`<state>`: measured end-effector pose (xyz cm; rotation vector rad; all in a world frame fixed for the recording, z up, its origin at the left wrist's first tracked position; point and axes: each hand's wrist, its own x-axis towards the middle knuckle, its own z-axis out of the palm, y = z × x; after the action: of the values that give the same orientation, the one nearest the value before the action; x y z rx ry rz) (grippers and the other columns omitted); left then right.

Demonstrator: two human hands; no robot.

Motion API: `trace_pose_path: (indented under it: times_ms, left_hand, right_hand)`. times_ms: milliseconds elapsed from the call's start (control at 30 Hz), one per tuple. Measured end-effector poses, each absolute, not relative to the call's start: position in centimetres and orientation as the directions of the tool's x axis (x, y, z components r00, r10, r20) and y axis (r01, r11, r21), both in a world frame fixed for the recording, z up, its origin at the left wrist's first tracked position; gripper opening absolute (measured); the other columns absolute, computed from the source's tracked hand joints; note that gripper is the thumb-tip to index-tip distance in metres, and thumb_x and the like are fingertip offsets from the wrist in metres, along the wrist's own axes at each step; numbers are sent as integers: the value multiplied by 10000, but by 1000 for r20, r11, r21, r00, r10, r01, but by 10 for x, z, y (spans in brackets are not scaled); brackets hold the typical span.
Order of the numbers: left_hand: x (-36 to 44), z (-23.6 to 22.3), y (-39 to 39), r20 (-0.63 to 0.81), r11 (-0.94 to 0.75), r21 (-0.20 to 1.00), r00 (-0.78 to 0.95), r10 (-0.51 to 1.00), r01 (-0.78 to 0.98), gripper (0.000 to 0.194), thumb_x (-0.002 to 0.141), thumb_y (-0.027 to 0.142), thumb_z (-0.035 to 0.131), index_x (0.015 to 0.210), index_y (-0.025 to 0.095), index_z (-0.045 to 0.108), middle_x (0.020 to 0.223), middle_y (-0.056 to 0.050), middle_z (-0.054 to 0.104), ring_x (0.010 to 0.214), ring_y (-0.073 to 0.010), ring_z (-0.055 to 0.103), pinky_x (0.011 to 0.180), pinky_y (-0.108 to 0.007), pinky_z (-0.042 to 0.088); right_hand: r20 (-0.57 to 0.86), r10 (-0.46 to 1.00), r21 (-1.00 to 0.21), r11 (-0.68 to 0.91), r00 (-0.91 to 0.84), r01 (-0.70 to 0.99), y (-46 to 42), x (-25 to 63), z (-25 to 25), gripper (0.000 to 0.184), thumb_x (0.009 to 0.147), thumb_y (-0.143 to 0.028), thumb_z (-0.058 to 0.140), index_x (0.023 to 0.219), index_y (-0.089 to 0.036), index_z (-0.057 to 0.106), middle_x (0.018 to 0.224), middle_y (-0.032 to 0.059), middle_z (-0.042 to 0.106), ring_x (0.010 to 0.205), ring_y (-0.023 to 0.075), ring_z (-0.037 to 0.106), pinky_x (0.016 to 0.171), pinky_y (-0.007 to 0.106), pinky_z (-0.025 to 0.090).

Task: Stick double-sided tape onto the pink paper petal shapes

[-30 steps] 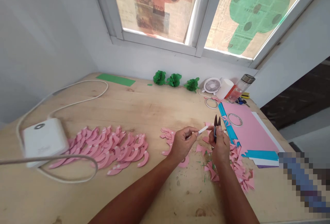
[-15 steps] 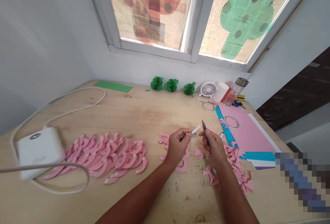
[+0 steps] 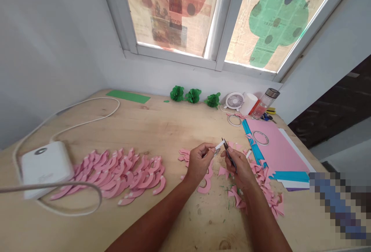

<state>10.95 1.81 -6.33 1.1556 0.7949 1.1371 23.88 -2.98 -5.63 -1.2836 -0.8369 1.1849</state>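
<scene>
Left hand (image 3: 199, 162) pinches a white strip (image 3: 219, 145) between thumb and fingers, clamped at its near end, while something round and grey (image 3: 216, 152), partly hidden, shows below the fingertips. Right hand (image 3: 241, 169) is closed around the handles of a pair of scissors (image 3: 226, 147), whose tips point up and away to about eleven o'clock and lie at the far end of the strip; whether the blades touch it I cannot tell. Reading the clock from the strip, with twelve toward the window (image 3: 216, 65), several pink curved pieces (image 3: 204, 188) lie at seven o'clock, just beside the left wrist. At nine o'clock spreads a large overlapping pile of pink curves (image 3: 124, 174) with white tabs, and farther out the same way sits a white box (image 3: 46, 167) with a cable (image 3: 87, 120). Green paper balls (image 3: 193, 96) stand along the wall from eleven to twelve, and a green paper strip (image 3: 128, 96) lies flat at ten. Toward one o'clock are a small fan (image 3: 234, 100) and a bottle (image 3: 265, 104). A pink sheet (image 3: 285, 149) rests at three, bearing a ring (image 3: 261, 138). Pink scraps (image 3: 269, 190) litter the surface (image 3: 179, 229) at four.
</scene>
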Motion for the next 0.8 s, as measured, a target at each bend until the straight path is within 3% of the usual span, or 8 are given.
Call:
trace_pose_path:
  times_ms: [800]
  left_hand:
    - [110,-68,22,59,7,971,266,962,-241,145,673,269,592,708,133,629,482,46,475,414,-54,346,404,-177,259]
  right_hand:
    - [-133,951,-989,-111,279,-94,-31,242,-57,359,748,-483,546,660,-137,582,424,-99,244,385,41,138,381,200,80]
